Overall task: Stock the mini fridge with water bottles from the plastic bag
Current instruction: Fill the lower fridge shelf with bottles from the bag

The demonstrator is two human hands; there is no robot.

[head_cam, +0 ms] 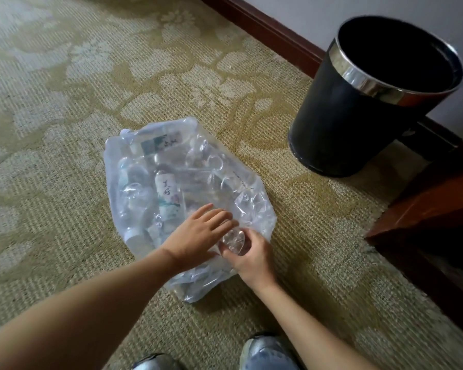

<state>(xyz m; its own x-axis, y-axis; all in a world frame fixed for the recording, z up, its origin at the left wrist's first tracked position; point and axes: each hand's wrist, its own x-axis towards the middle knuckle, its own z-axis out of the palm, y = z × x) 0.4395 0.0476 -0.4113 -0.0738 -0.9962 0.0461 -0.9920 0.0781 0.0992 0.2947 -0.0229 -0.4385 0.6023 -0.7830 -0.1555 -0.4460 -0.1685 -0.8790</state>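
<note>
The person is crouching over a clear plastic bag (254, 209) that is lying on the patterned carpet (64, 108), down and to the left of the black waste bin (358, 129) with the chrome rim. The mini fridge is not showing anywhere in this view.

The right hand (250, 253) is curling its fingers round a bunched, twisted wad of the film at the bag's end farthest from the bin, most likely the mouth or a knot that needs working loose. The left hand (198, 233) is lying flat on top of the bag just beside it, fingers straight and spread. It seems to be pinning the load down so the film is not dragging along while the other hand is pulling.

The water bottles (169, 196) are all sitting inside the bag, lying on their sides in a loose heap. They are looking clear, with white caps and pale labels carrying brush-style writing and a muted picture. The wrinkled, glossy film is blurring their outlines, so an exact count is not possible.
</note>
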